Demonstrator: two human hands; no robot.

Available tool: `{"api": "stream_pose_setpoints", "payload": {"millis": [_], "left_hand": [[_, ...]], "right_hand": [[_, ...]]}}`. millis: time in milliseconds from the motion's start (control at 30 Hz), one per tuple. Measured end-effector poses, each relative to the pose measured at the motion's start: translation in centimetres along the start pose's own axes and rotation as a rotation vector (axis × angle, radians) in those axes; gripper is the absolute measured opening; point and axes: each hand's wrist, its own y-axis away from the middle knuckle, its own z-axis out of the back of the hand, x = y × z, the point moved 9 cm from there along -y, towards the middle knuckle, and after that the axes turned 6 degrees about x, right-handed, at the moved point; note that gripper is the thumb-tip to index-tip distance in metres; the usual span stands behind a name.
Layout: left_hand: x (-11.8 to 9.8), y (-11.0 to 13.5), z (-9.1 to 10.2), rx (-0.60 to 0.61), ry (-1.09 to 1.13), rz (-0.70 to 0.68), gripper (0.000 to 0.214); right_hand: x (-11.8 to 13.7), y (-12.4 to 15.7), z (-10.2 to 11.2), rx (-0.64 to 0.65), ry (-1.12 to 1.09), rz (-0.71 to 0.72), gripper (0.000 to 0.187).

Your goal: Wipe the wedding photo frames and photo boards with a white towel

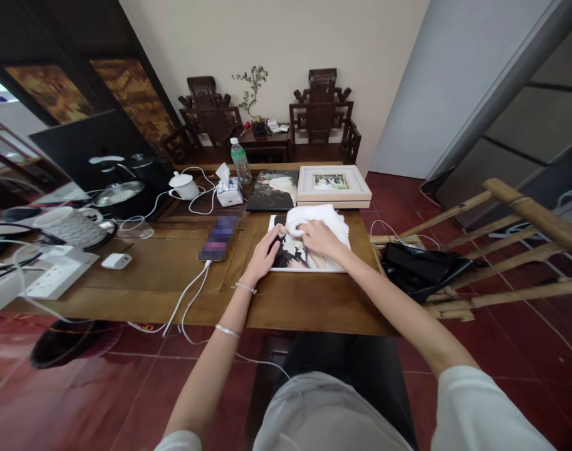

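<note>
A white-bordered photo print (309, 255) lies flat on the wooden table (173, 275) in front of me. My left hand (264, 254) rests on its left edge with the fingers stretched out flat. My right hand (319, 238) is closed on a white cloth (321, 219) that is bunched over the print's upper half. Beyond the cloth lie a white framed picture (333, 183) and a dark photo panel (274, 190).
A phone (218, 238) on a white cable lies left of the print. Farther left are a tissue box (229, 191), a green bottle (240, 161), a white teapot (185, 185), a power strip (55, 272) and pots. A bamboo rack (502, 250) holding a black bag (420, 269) stands at the right.
</note>
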Motion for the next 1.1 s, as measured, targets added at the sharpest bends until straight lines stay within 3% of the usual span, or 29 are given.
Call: {"api": "stream_pose_setpoints", "payload": {"millis": [133, 267, 400, 533, 667, 800, 900, 1100], "left_hand": [[-0.9, 0.6, 1.5, -0.141, 0.069, -0.032, 0.052], [-1.1, 0.9, 1.8, -0.184, 0.05, -0.035, 0.053], [-1.1, 0.6, 0.7, -0.083, -0.037, -0.013, 0.053], [-1.0, 0.4, -0.5, 0.021, -0.113, -0.002, 0.05], [-0.9, 0.4, -0.6, 0.029, -0.138, 0.001, 0.045], [-1.0, 0.3, -0.6, 0.034, -0.154, -0.013, 0.044], [-1.3, 0.3, -0.6, 0.04, -0.157, -0.027, 0.043], [-1.0, 0.1, -0.6, 0.032, -0.141, -0.018, 0.042]], "right_hand": [[4.8, 2.2, -1.7, 0.049, 0.018, 0.26, 0.035], [7.9, 5.7, -2.6, 0.158, -0.015, 0.459, 0.037], [6.9, 8.3, -2.0, 0.229, -0.025, 0.433, 0.031], [3.3, 9.1, -0.8, 0.203, 0.01, 0.249, 0.032], [-1.0, 7.5, 0.2, 0.111, 0.033, 0.027, 0.036], [-3.0, 3.8, 0.7, 0.017, -0.04, -0.057, 0.038], [-2.6, 0.4, 0.8, -0.037, -0.141, -0.055, 0.034], [1.3, -5.1, -0.2, 0.025, -0.249, 0.021, 0.033]]}}
